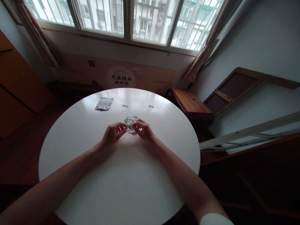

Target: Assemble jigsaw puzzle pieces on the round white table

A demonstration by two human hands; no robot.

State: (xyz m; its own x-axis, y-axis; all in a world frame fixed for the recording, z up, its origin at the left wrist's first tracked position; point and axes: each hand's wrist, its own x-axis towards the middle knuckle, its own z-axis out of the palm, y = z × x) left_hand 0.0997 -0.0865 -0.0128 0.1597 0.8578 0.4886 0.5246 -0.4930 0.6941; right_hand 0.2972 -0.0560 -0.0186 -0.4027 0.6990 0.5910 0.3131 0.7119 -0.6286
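Observation:
A small heap of jigsaw puzzle pieces (131, 119) lies near the middle of the round white table (122, 187). My left hand (114, 132) reaches in from the left side of the heap, thumb and forefinger pinched at a small jigsaw puzzle piece. From the other side my right hand (144, 131) pinches a piece in the same way, its fingertips close to the left ones. The pieces at the fingertips are tiny and partly covered, so their pictures cannot be made out.
Beyond the heap lie two small groups of pieces, a left group (125, 106) and a right group (151, 106). A colourful printed packet (104, 103) rests at the table's far left. A wooden-topped stand (191, 100) is beyond the right edge, below barred windows (150, 22).

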